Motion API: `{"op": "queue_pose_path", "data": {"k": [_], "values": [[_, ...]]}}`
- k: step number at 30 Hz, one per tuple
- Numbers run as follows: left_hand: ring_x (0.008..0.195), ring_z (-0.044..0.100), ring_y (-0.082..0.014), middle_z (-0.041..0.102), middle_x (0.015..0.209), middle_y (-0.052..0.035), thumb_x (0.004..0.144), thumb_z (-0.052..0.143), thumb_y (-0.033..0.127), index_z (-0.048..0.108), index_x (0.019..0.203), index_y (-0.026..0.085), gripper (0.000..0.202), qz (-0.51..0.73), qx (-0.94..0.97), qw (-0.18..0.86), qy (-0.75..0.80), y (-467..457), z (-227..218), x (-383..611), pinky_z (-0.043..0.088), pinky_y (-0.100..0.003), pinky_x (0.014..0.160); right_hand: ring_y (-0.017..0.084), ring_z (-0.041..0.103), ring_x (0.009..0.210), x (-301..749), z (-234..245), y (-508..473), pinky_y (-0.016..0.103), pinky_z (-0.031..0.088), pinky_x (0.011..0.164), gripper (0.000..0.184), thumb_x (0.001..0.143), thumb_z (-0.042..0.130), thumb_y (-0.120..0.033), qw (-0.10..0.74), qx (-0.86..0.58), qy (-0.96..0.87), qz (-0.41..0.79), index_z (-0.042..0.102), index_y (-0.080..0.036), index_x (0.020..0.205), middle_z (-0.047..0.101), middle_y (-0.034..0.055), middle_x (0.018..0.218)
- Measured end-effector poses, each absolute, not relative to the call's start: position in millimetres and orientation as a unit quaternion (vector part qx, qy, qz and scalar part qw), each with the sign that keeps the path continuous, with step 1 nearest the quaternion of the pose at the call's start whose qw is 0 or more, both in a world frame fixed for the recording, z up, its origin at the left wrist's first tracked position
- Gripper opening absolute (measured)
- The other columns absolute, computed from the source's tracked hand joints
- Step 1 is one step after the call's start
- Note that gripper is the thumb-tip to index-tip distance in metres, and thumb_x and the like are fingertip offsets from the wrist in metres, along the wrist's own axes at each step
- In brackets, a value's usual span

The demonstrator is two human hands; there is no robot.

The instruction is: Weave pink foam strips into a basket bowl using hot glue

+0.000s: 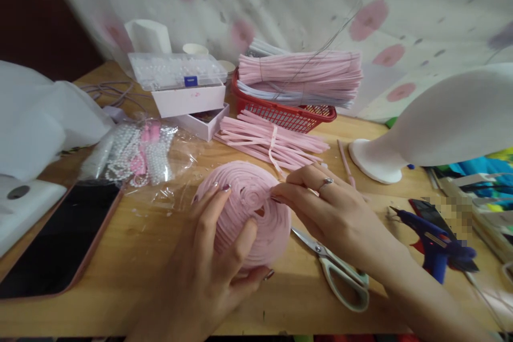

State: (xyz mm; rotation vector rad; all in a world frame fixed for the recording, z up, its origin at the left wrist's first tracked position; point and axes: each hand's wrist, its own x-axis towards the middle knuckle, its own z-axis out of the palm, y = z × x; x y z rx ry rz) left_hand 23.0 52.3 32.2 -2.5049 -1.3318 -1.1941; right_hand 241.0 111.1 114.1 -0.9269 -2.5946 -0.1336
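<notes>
A round, domed piece coiled from fuzzy pink pipe cleaners (272, 235) rests over the table in front of me. It has a small spiral in its middle and a gap beside the spiral. My left hand (212, 262) grips it from the left and front, fingers on its top and one fingertip at the near edge. My right hand (332, 203), with a ring on one finger, pinches at the right of the spiral. What lies between those fingertips is too small to make out. Scissors (340, 272) lie partly under the right forearm.
Behind the coil lie a tied bundle of pink pipe cleaners (256, 136) and a red basket (276, 115) of more bundles. Boxes (190, 99), bagged pearl beads (140, 155) and a phone (60, 240) are leftward. Rightward are a white mannequin head (452, 117) and a blue glue gun (433, 240).
</notes>
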Motion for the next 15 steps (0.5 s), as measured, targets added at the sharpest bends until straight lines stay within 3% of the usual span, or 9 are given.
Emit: {"op": "queue_pose_path", "data": {"k": [8, 15], "values": [[0.142, 0.043, -0.0402, 0.041, 0.146, -0.0212, 0.086, 0.073, 0.032, 0.053, 0.122, 0.018, 0.043, -0.4, -0.803, 0.021, -0.441, 51, 32, 25, 0.046, -0.065, 0.11, 0.016, 0.057, 0.073, 239, 119, 114, 0.028, 0.046, 0.063, 0.019, 0.104, 0.048, -0.017, 0.181, -0.334, -0.925, -0.022, 0.065, -0.012, 0.096, 0.058, 0.0058, 0.087], [0.141, 0.044, -0.0403, 0.041, 0.148, -0.0209, 0.087, 0.073, 0.033, 0.053, 0.124, 0.019, 0.044, -0.401, -0.801, 0.024, -0.444, 51, 31, 26, 0.048, -0.065, 0.108, 0.015, 0.056, 0.069, 241, 129, 113, 0.028, 0.043, 0.06, 0.021, 0.103, 0.046, -0.013, 0.131, -0.331, -0.933, -0.047, 0.067, -0.012, 0.1, 0.058, 0.0052, 0.088]]}}
